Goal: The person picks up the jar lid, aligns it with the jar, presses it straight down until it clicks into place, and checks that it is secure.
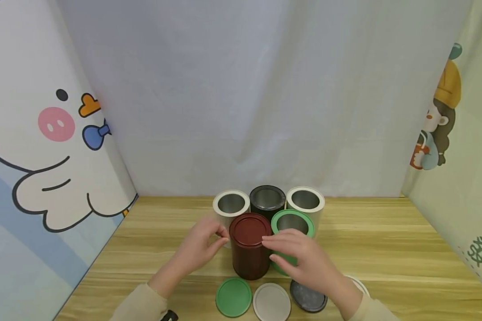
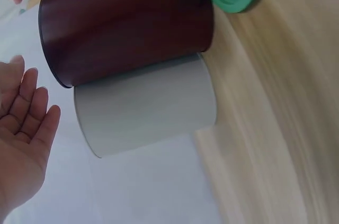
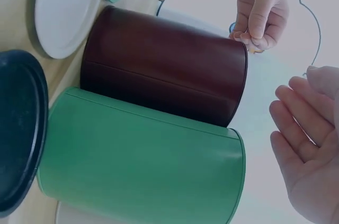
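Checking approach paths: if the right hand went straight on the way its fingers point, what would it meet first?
Probably the lidded dark red tin: the right hand points leftward at its top rim, fingertips close beside it; contact is unclear.

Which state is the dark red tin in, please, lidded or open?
Lidded: the dark red tin shows a flat red top, while the green tin beside it gapes open.

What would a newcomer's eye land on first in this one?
The dark red tin with its lid on, at the front of a cluster of open tins on the wooden table, with the left hand and right hand at either side. Three loose lids lie in front, the green lid leftmost.
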`<action>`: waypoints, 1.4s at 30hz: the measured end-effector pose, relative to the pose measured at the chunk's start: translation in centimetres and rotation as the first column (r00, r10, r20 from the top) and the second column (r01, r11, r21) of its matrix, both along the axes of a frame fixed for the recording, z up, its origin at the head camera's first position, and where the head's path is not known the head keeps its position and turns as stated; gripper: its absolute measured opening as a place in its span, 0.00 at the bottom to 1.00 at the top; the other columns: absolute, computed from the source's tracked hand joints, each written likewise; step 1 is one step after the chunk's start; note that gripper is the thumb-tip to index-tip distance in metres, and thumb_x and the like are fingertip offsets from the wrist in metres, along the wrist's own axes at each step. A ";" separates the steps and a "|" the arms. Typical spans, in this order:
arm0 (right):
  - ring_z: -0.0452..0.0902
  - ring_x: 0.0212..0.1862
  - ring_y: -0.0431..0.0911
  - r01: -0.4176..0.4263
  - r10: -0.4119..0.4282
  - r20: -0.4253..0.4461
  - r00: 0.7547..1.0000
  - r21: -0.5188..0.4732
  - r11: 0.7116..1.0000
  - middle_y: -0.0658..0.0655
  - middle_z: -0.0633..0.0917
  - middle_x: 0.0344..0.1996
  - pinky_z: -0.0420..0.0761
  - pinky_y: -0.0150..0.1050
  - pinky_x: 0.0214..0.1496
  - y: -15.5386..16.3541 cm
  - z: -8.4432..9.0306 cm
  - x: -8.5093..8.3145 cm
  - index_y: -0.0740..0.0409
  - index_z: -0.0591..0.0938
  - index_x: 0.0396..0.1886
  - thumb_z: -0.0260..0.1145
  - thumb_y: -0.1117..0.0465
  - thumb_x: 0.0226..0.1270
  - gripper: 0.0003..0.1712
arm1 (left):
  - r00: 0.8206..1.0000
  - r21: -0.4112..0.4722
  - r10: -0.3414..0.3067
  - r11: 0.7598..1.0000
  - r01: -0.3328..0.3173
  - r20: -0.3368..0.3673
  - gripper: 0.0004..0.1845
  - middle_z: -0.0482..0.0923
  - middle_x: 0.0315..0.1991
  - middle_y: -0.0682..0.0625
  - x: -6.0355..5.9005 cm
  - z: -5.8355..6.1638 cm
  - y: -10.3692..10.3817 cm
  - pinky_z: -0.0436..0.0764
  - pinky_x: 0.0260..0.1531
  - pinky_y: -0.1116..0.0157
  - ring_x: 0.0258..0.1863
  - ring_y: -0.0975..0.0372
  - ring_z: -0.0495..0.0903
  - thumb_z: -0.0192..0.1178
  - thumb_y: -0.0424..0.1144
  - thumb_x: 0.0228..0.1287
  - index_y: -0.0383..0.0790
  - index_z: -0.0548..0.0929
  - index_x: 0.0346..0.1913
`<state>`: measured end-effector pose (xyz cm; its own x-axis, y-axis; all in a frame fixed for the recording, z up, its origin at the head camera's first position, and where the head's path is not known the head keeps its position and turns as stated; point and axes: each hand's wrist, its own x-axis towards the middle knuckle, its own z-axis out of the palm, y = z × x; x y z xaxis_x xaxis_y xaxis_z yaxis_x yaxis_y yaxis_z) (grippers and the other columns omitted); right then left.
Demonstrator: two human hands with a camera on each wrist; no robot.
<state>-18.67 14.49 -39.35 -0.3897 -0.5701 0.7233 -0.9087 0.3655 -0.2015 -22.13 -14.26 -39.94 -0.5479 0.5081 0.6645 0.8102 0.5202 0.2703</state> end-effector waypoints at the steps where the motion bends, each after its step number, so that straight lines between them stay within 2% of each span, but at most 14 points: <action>1: 0.81 0.52 0.52 -0.006 0.006 -0.017 1.000 0.001 1.000 0.53 0.86 0.51 0.75 0.36 0.60 0.0 -0.1 0.1 0.60 0.87 0.50 0.57 0.51 0.77 0.20 | 1.000 -0.003 -0.004 1.000 0.004 0.009 0.13 0.77 0.32 0.53 0.2 -0.2 -0.2 0.78 0.38 0.62 0.34 0.61 0.76 0.74 0.26 0.49 0.40 0.79 0.32; 6: 0.81 0.50 0.49 -0.015 0.016 -0.058 0.998 0.015 1.000 0.51 0.86 0.49 0.77 0.36 0.57 -0.1 -0.6 0.6 0.59 0.86 0.52 0.57 0.51 0.77 0.20 | 1.000 -0.014 -0.015 1.000 0.015 0.019 0.14 0.80 0.35 0.51 1.0 -1.0 -1.0 0.80 0.40 0.61 0.36 0.61 0.79 0.74 0.29 0.51 0.37 0.81 0.40; 14: 0.80 0.48 0.42 -0.049 0.050 -0.024 0.998 0.046 0.998 0.47 0.86 0.45 0.78 0.31 0.51 -0.1 -2.4 1.2 0.57 0.84 0.56 0.65 0.58 0.71 0.17 | 0.999 -0.061 0.009 0.998 -0.006 0.052 0.18 0.80 0.38 0.52 2.4 -2.4 -1.9 0.80 0.42 0.60 0.39 0.61 0.78 0.74 0.32 0.52 0.37 0.81 0.46; 19: 0.78 0.50 0.41 -0.050 0.048 0.021 0.999 0.082 0.995 0.46 0.86 0.47 0.77 0.31 0.52 -0.2 -3.6 1.5 0.54 0.83 0.58 0.69 0.57 0.67 0.20 | 0.997 -0.108 -0.006 0.994 0.014 0.076 0.19 0.80 0.40 0.53 2.8 -3.6 -2.1 0.80 0.43 0.59 0.41 0.60 0.78 0.73 0.33 0.54 0.37 0.81 0.49; 26: 0.77 0.53 0.43 -0.050 0.038 0.080 0.996 0.152 0.987 0.47 0.84 0.50 0.78 0.38 0.54 -0.3 -5.1 1.5 0.57 0.82 0.60 0.77 0.62 0.54 0.31 | 0.997 -0.195 -0.022 0.980 0.037 0.079 0.23 0.81 0.48 0.49 3.5 -5.4 -2.2 0.80 0.50 0.55 0.49 0.56 0.79 0.73 0.41 0.57 0.35 0.79 0.53; 31: 0.76 0.54 0.44 -0.034 0.011 0.114 0.993 0.205 0.978 0.47 0.84 0.52 0.79 0.40 0.53 -0.3 -6.2 1.5 0.57 0.82 0.60 0.79 0.56 0.53 0.33 | 0.998 -0.243 -0.052 0.968 0.060 0.039 0.32 0.79 0.53 0.44 3.9 -6.4 -2.2 0.78 0.53 0.52 0.54 0.52 0.78 0.74 0.49 0.55 0.33 0.78 0.57; 37: 0.75 0.55 0.43 -0.032 -0.018 0.187 0.982 0.265 0.964 0.46 0.83 0.54 0.78 0.39 0.54 -0.5 -7.4 1.4 0.56 0.81 0.62 0.77 0.46 0.56 0.35 | 0.997 -0.279 -0.047 0.958 0.064 0.069 0.42 0.76 0.58 0.44 4.1 -7.5 -2.2 0.78 0.55 0.54 0.57 0.53 0.75 0.78 0.56 0.44 0.35 0.78 0.59; 42: 0.73 0.56 0.43 -0.055 -0.021 0.258 0.966 0.284 0.957 0.47 0.81 0.56 0.77 0.38 0.55 -0.9 -7.8 1.5 0.56 0.79 0.63 0.75 0.43 0.58 0.37 | 0.994 -0.299 -0.030 0.952 0.059 0.101 0.46 0.76 0.59 0.47 4.3 -8.2 -2.4 0.78 0.54 0.55 0.57 0.55 0.75 0.78 0.61 0.41 0.37 0.77 0.62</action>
<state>-17.12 13.55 -47.19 -0.5278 -0.7463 0.4056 -0.8470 0.4268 -0.3169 -17.79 -16.64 -48.16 -0.5729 0.7017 0.4235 0.8127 0.5534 0.1823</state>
